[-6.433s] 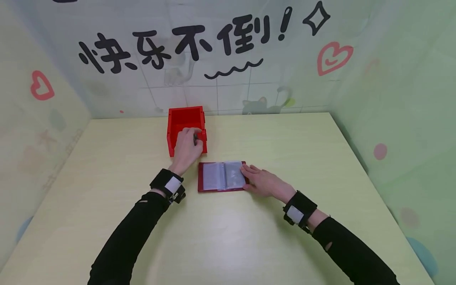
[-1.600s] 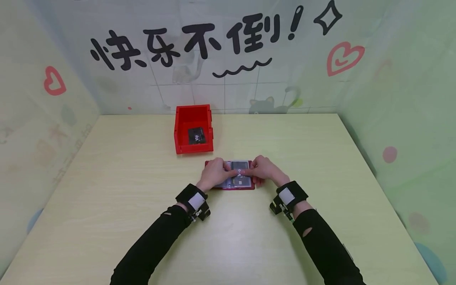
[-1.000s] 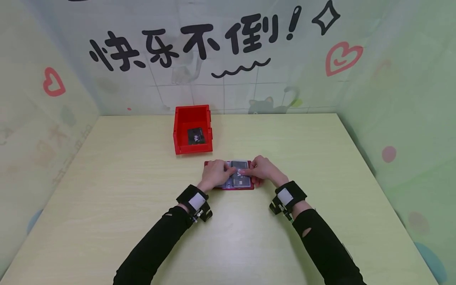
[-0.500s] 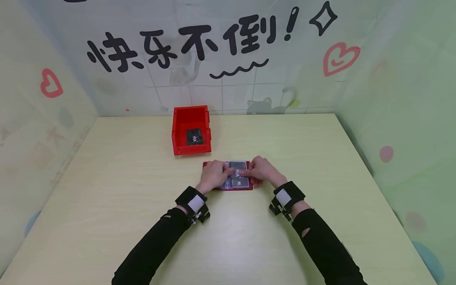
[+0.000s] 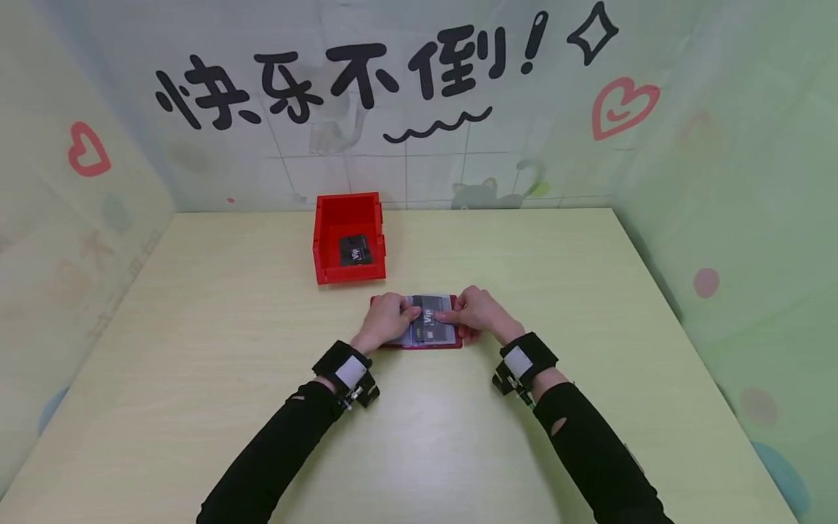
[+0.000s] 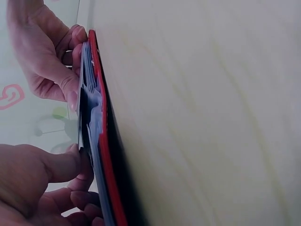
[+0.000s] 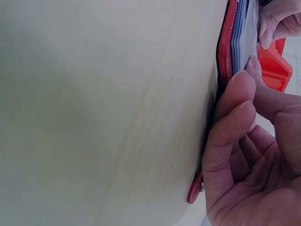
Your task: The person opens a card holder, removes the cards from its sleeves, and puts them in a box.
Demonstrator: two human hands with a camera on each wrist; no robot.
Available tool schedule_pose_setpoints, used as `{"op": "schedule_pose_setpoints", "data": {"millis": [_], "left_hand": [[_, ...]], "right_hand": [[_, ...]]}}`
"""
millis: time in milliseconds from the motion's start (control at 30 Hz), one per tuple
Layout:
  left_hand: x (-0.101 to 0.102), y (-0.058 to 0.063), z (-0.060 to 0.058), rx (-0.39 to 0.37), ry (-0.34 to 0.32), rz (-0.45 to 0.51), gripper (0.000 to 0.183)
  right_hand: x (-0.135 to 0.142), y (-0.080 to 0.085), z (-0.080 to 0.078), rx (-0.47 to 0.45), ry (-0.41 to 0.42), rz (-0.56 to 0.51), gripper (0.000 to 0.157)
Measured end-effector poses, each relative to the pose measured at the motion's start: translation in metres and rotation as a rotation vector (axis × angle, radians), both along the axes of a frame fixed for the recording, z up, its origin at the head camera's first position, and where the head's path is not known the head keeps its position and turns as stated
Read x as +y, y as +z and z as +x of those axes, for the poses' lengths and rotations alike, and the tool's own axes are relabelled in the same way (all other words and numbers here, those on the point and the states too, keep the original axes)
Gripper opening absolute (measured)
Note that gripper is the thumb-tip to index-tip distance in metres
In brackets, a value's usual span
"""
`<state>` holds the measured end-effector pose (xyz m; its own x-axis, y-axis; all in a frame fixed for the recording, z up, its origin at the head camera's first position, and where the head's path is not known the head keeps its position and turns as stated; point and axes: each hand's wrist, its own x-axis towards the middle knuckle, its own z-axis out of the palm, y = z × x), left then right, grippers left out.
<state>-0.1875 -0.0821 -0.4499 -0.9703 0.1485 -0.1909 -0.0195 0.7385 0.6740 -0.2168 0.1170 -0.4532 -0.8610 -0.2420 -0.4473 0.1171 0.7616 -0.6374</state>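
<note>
On the table lies a red card holder (image 5: pixel 457 343) opened flat, with clear plastic sleeves (image 6: pixel 96 117) inside. A dark card marked "Vip" (image 5: pixel 428 331) sits over its right-hand page, its left edge near the spine. My left hand (image 5: pixel 384 320) pinches that card's left edge between thumb and fingers; in the left wrist view the card stands a little off the sleeves there. With its thumb on the card and its other fingers curled at the holder's right edge, my right hand (image 5: pixel 483 313) grips the holder and the sleeve, also shown in the right wrist view.
Behind the holder, slightly left, stands a red bin (image 5: pixel 350 275) with a dark "Vip" card (image 5: pixel 355 250) in it. A pale wooden table (image 5: pixel 262 291) spreads around, with a printed wall (image 5: pixel 406 175) at its back and others at the sides.
Earlier my left hand was in the bin with a dark card and the right-hand sleeve looked bare. Over the last half second the card has slid left with my left hand; my right hand stays put.
</note>
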Motion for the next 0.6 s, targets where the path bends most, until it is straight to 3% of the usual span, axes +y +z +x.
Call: {"op": "schedule_pose_setpoints", "data": {"millis": [333, 600], "left_hand": [[-0.009, 0.007, 0.000, -0.026, 0.005, 0.022, 0.029], [-0.013, 0.013, 0.004, 0.022, 0.105, 0.112, 0.030]], "right_hand": [[-0.001, 0.001, 0.000, 0.008, 0.001, -0.005, 0.040], [-0.001, 0.000, 0.001, 0.011, -0.002, 0.000, 0.039]]}}
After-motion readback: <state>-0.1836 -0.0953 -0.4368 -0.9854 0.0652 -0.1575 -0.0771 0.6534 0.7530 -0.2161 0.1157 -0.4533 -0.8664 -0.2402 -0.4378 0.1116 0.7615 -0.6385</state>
